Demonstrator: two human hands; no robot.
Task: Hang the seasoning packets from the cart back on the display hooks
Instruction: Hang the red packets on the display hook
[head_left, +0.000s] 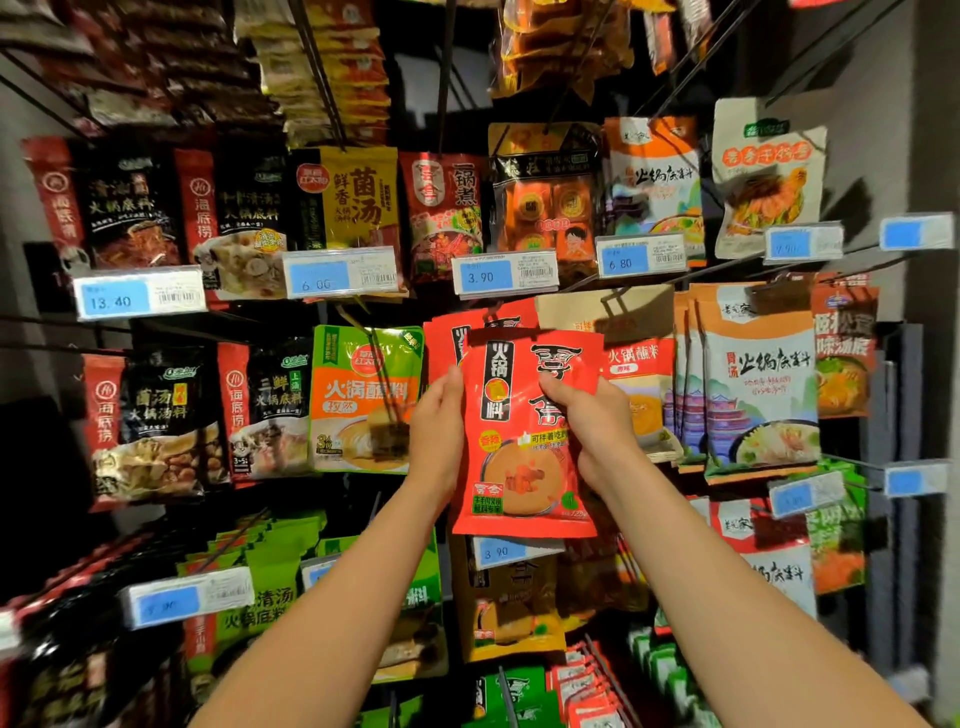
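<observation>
a flat red plastic seasoning packet is raised to its row.
it is pinched at both sides by the left hand and the right hand, likely so its top hole meets the thin metal display hook.

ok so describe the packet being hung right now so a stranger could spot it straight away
On the wall of hooked packets, look mid-height at centre, just above the 3.90 price tag. The red packet is held by the left hand and right hand. Its neighbours hang untouched.
</observation>
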